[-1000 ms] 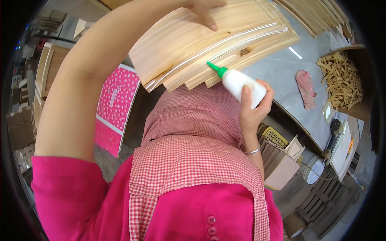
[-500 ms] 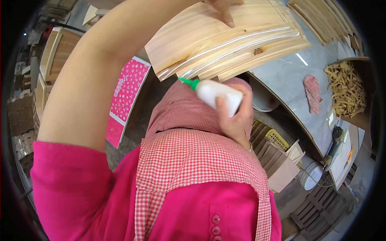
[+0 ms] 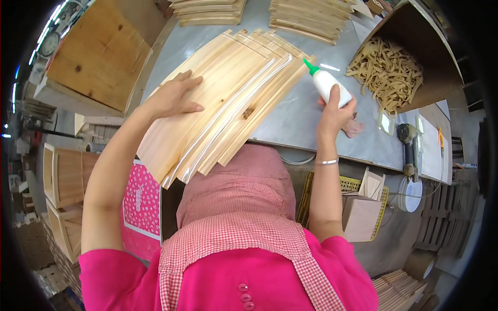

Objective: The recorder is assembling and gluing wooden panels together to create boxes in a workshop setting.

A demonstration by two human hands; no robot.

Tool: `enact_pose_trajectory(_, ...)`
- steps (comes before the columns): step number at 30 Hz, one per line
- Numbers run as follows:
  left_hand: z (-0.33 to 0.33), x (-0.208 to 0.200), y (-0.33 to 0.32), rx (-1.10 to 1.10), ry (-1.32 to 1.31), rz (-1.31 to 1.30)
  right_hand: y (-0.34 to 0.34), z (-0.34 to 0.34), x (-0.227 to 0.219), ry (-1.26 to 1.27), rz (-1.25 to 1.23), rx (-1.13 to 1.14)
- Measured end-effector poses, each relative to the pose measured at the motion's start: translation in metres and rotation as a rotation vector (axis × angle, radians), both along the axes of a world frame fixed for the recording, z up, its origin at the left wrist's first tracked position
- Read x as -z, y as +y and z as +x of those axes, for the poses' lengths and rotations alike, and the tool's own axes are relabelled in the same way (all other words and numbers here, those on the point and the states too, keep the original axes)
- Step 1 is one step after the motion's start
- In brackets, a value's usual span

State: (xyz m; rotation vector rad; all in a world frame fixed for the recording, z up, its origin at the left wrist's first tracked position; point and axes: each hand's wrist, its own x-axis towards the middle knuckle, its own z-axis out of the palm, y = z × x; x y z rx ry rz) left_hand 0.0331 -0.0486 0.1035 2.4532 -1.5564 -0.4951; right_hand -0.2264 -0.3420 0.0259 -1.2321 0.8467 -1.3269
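Note:
A fanned stack of pale wooden boards [image 3: 207, 98] lies slantwise on the grey table, its near end jutting past the edge over my apron. White glue lines [image 3: 228, 111] run along the exposed strips on its right side and across its far end. My left hand [image 3: 176, 96] rests on the top board with fingers spread. In my right hand [image 3: 338, 109] is a white glue bottle [image 3: 331, 87] with a green nozzle, gripped round its body. The nozzle tip points up and left, close to the boards' far right corner; whether it touches them I cannot tell.
More board stacks [image 3: 308, 20] lie at the table's far side. To the right stand a box of tan curled strips [image 3: 389, 72], a crumpled pink cloth [image 3: 354, 127] and a power tool [image 3: 410, 150]. Below the table sits a yellow basket [image 3: 350, 182] holding wooden pieces.
My right hand has carried the glue bottle from the boards' near end to their far right corner. My left hand now lies flatter on the top board. The whole view has shifted.

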Motion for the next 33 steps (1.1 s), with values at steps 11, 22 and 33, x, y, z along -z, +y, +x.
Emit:
enact_pose_trajectory(11, -0.003, -0.007, -0.002, -0.054, 0.012, 0.034, -0.039, 0.039, 0.022, 0.336, -0.016, 0.158)
enact_pose_trajectory(22, 0.006, 0.005, 0.003, 0.006, -0.048, -0.03, -0.019, 0.015, 0.039, 0.42, -0.255, 0.142)
enact_pose_trajectory(33, 0.002, 0.009, -0.001, 0.027, -0.154, -0.014, 0.146, -0.062, 0.02, 0.385, -0.176, -0.325)
